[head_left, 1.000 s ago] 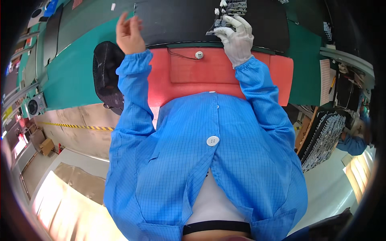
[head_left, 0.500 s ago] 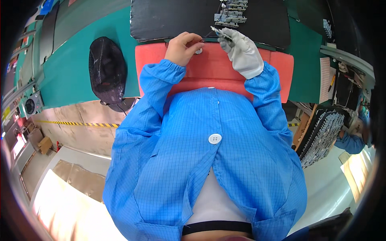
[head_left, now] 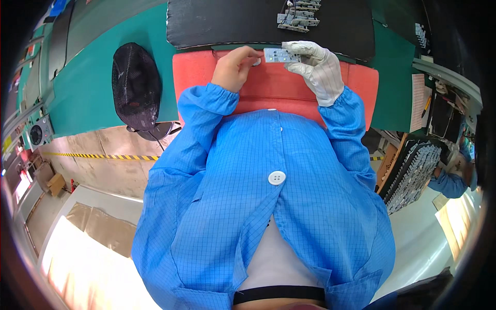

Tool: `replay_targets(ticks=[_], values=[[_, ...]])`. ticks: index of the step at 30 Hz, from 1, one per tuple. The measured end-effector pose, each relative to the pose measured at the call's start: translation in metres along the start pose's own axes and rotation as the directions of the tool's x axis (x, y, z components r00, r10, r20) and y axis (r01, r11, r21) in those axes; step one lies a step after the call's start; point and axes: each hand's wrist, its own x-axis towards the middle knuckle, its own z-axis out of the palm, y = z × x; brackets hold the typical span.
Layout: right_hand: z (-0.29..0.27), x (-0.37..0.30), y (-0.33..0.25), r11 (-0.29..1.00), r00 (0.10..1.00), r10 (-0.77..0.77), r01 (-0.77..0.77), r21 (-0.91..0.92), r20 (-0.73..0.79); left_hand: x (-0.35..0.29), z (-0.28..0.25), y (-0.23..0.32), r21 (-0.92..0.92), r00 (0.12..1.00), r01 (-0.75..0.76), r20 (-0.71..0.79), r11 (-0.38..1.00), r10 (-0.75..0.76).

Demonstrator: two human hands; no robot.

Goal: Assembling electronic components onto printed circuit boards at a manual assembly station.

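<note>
My right hand (head_left: 319, 70), in a white glove, grips the right end of a small white circuit board (head_left: 279, 55). The board's face is turned up, with several small parts on it. My bare left hand (head_left: 232, 70) is closed, its fingertips just off the board's left end. Whatever it pinches is too small to make out. A little white round piece (head_left: 257, 62) shows beside its fingers. Both hands are above a red padded rest (head_left: 274, 93) at the bench's near edge.
Beyond the rest lies a black mat (head_left: 227, 23) with several stacked circuit boards (head_left: 298, 20). On the green bench (head_left: 85, 98), a black mesh cap-like thing (head_left: 135, 85) lies left. At right, a tray of many boards (head_left: 413, 173) stands near another person's sleeve (head_left: 448, 184).
The circuit board has turned from edge-on to flat, its face now showing. My right hand has rotated and come slightly lower; my left hand stays closed nearly in place.
</note>
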Motion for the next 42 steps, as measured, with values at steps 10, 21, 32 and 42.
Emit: replay_targets(ticks=[10, 21, 32, 42], values=[[-0.001, 0.006, 0.0, 0.878, 0.868, 0.477, -0.464, 0.117, -0.139, -0.01, 0.005, -0.008, 0.291, 0.972, -0.211, -0.034, 0.933, 0.231], [0.001, 0.006, 0.006, 0.823, 0.814, 0.552, -0.566, -0.035, -0.179, -0.013, 0.011, -0.008, 0.252, 0.974, -0.164, -0.111, 0.954, 0.197], [-0.005, 0.001, 0.01, 0.911, 0.888, 0.41, -0.408, 0.053, -0.209, -0.014, 0.013, -0.006, 0.252, 0.98, -0.13, -0.116, 0.959, 0.163], [-0.02, 0.011, 0.045, 0.725, 0.886, -0.446, 0.272, -0.633, -0.131, 0.002, 0.019, 0.012, 0.099, 0.999, 0.043, 0.028, 0.994, -0.046]])
